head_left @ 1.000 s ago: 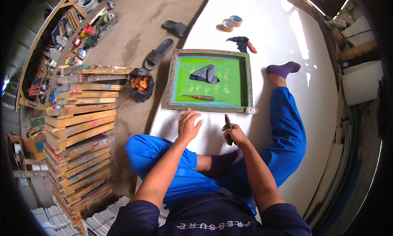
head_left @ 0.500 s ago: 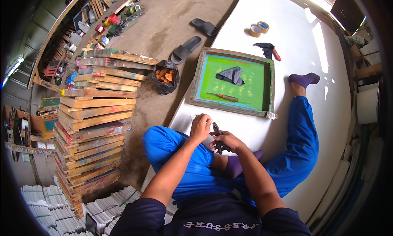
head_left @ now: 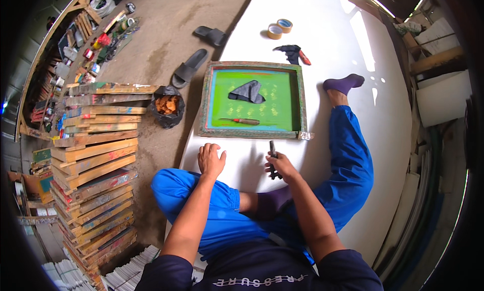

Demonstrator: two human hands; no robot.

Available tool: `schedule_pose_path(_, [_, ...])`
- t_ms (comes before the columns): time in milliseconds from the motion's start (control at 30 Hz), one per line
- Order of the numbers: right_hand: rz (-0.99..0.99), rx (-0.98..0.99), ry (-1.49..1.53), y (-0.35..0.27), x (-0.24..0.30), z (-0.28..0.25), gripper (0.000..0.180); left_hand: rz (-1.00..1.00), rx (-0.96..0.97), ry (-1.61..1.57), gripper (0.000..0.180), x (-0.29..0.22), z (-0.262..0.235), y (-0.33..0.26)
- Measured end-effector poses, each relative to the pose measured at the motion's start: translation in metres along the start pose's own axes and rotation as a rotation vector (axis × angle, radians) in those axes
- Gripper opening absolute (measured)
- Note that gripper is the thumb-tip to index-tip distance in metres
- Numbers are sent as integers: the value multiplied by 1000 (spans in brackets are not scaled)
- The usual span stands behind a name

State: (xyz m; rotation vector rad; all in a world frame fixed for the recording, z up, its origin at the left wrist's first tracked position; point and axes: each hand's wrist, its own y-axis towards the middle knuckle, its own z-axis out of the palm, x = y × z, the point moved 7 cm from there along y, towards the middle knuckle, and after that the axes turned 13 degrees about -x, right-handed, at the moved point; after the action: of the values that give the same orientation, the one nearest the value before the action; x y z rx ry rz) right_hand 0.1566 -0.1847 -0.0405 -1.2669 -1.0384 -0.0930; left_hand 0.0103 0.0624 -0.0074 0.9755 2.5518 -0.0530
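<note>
White surface [head_left: 322,39]: broad sheet the person sits on, legs in blue trousers.
Stack of wooden frames [head_left: 96,155]: at the person's left, on the floor.
Screen frame [head_left: 252,100]: green mesh, wooden rim, lying flat just ahead of both hands; carries a dark cloth [head_left: 246,92] and a red-handled tool [head_left: 242,121].
Sandals [head_left: 189,66], bag of orange bits [head_left: 166,105], two tape rolls [head_left: 280,28]: off to the sides.
Left hand [head_left: 210,161]: flat, fingers spread wide, palm down on the surface, holding nothing.
Right hand [head_left: 282,166]: curled closed round a dark slim tool [head_left: 273,159], tip pointing toward the frame.
Risk, judged: the tool tip could nick the mesh if pushed forward carelessly; the sheet could slip under the bracing palm.
</note>
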Motion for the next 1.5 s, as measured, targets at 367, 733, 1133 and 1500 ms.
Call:
schedule_pose_path(367, [-40,-278,-148,40,10,-93,38,307,68,-11,43,-55,30,-11])
schedule_pose_path(733, [9,-302,-269,57,9,-93,38,313,65,-33,35,-52,29,-10])
schedule_pose_path(1133, [-23,-543,-318,56,0,-97,31,333,22,-63,32,-56,30,-9])
schedule_pose_path(1500, [-7,-146,159,44,-4,-83,21,289,15,-116,30,-51,27,-7])
